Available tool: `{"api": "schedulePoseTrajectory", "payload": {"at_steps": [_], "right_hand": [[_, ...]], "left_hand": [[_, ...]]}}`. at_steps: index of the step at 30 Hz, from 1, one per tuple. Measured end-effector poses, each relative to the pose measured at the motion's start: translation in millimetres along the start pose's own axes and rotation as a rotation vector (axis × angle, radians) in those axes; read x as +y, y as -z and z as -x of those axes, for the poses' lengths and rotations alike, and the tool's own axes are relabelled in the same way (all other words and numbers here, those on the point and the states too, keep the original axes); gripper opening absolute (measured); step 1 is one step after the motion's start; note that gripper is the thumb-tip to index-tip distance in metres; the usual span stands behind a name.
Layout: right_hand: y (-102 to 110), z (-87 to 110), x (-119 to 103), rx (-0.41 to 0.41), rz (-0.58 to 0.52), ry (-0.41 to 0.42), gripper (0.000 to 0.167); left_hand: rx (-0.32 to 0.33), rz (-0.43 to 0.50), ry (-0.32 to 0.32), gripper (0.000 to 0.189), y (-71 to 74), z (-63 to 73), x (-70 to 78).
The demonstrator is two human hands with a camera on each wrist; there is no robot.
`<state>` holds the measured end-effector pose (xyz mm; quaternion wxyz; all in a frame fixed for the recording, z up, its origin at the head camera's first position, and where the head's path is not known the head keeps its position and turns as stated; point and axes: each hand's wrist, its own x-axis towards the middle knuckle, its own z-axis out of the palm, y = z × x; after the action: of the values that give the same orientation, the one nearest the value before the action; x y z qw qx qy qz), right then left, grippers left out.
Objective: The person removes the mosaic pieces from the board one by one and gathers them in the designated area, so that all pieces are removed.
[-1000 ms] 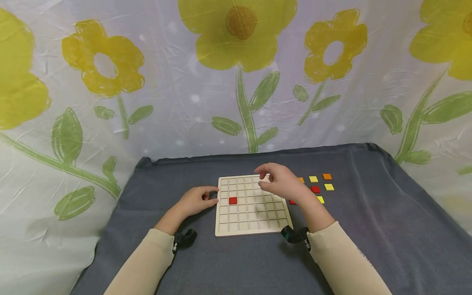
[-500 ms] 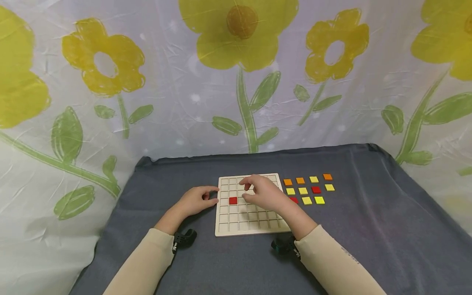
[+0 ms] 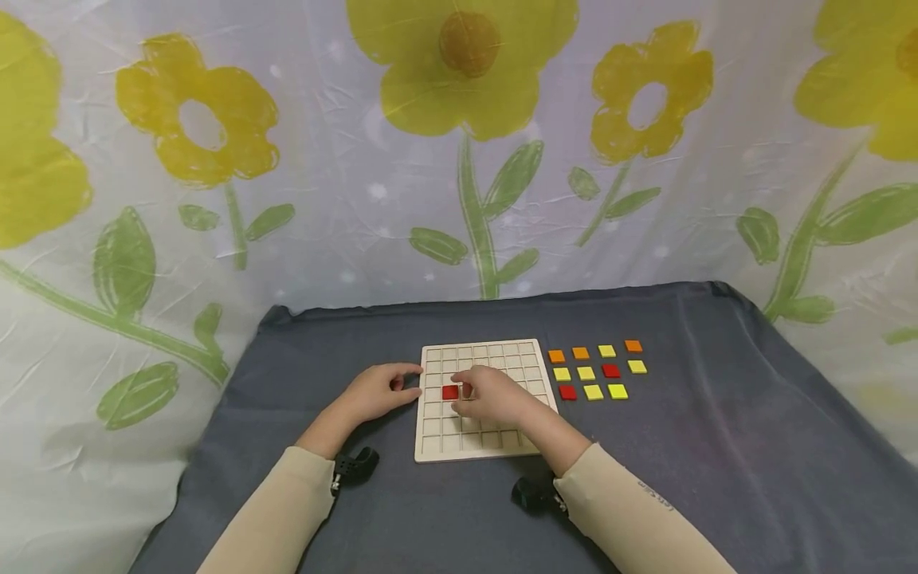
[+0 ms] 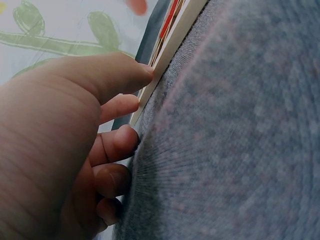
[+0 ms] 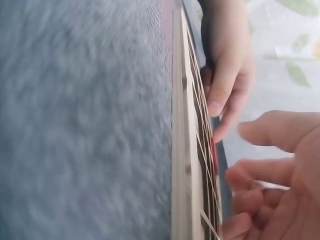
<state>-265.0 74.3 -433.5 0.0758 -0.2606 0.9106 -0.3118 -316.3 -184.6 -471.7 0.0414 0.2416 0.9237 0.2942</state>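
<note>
A pale wooden grid board (image 3: 437,445) lies flat on the table, with one red square tile (image 3: 449,392) in a cell toward its left side. My left hand (image 3: 375,392) rests at the board's left edge; in the left wrist view its thumb (image 4: 132,75) and index fingertip meet that edge, the other fingers loosely bent. Over the middle of the board is my right hand (image 3: 495,396), its fingertips just right of the red tile. Thumb and index finger stand apart in the right wrist view, and nothing shows between them. The right hand hides part of the grid.
Right of the board lie loose square tiles in rough rows: several yellow ones (image 3: 585,373), orange ones (image 3: 580,353) and two red ones (image 3: 567,392). A dark grey cloth (image 3: 688,470) covers the table. Behind it hangs a flower-printed curtain (image 3: 323,239).
My right hand has moved left and nearer across the board, toward the red tile, uncovering the loose tiles on the right. My left hand has stayed at the board's edge.
</note>
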Motion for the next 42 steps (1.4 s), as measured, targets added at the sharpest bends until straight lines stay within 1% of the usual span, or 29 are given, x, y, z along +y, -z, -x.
{"api": "schedulePoseTrajectory", "payload": {"at_steps": [4,7,9,14,22,24,29,35,42], "right_hand": [[-7.6,-0.7,2.6,-0.035,0.058,-0.002,0.054],[-11.1,-0.8,3.9,-0.023,0.118,0.001,0.053],[-12.6,-0.7,4.6,-0.007,0.132,0.004,0.050],[-15.6,-0.1,5.9,0.022,0.083,0.012,0.046],[-19.2,-2.7,9.4,0.040,0.021,-0.040,0.047],[-18.8,-3.7,9.0,0.050,0.009,-0.035,0.046],[-17.2,-4.6,7.1,0.091,0.018,-0.029,0.038],[-16.5,-4.0,4.9,0.127,-0.004,-0.029,0.034],[-17.3,-5.3,6.3,0.175,-0.021,0.009,0.025]], "left_hand": [[-0.006,0.004,-0.001,0.043,-0.3,0.3,0.8],[-0.003,0.011,-0.001,0.043,-1.3,0.1,0.9],[-0.002,0.016,0.005,0.043,-2.0,0.4,0.8],[-0.008,0.018,0.012,0.044,-4.2,1.2,-0.6],[-0.004,0.008,0.007,0.043,-4.9,1.6,-1.8],[-0.001,0.003,0.011,0.043,-4.5,1.5,-1.7],[0.006,-0.002,0.016,0.044,-3.8,1.1,-1.2],[0.010,-0.007,0.009,0.043,-2.9,0.7,-2.1],[0.007,-0.005,0.007,0.043,-0.2,0.5,-0.3]]}}
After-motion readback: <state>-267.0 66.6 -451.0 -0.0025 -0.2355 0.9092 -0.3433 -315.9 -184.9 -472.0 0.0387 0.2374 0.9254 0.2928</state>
